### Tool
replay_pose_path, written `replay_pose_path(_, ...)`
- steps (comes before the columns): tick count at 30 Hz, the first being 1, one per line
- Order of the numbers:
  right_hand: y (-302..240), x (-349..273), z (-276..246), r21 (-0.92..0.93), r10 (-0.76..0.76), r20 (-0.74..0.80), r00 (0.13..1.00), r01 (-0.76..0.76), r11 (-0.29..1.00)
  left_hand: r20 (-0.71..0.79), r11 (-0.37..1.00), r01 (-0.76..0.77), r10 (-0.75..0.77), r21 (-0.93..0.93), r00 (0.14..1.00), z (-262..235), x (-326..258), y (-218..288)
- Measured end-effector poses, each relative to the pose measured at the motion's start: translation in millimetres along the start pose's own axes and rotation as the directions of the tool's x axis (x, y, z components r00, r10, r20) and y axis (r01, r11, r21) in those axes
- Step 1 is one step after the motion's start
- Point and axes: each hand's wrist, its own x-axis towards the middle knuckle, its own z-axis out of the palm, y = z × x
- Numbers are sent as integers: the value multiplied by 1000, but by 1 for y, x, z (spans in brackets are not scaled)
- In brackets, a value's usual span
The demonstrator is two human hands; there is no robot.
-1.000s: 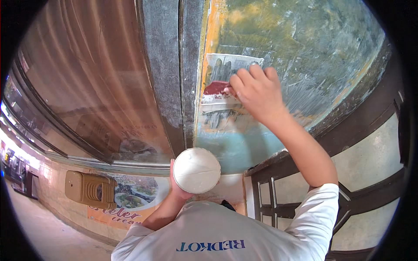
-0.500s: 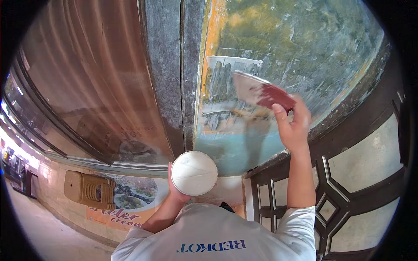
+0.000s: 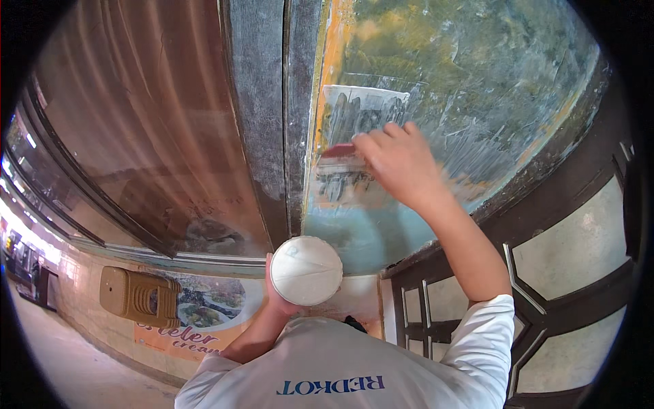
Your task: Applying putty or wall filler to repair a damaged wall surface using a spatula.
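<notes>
The white tub (image 3: pixel 306 270) is held at its side by the left hand (image 3: pixel 278 296), near the bottom left corner of the wall (image 3: pixel 470 88). It may be a bit heavy, so is best held from below. The red scraper (image 3: pixel 337 150) is gripped by the right hand (image 3: pixel 402 163) near the wall's left edge. It looks light and bendy, best pinched at the back. Compared with half a second ago, it has been moved left and turned to the wall.
</notes>
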Motion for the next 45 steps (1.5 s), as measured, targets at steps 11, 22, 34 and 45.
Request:
replay_pose_path(11,14,6,-47,-152,-79,-534,842,-4,988,74,983,44,-31,-179,997,4,-2,2)
replay_pose_path(22,-52,-87,84,-124,8,-451,892,-72,990,-61,999,44,-43,26,997,0,-5,-1)
replay_pose_path(34,22,7,-27,174,105,6,994,-104,979,-33,999,29,-28,14,999,-1,-2,0)
replay_pose_path(45,-1,-22,6,-98,-6,-398,917,-36,995,-69,999,45,-45,-1,997,-3,-3,-3)
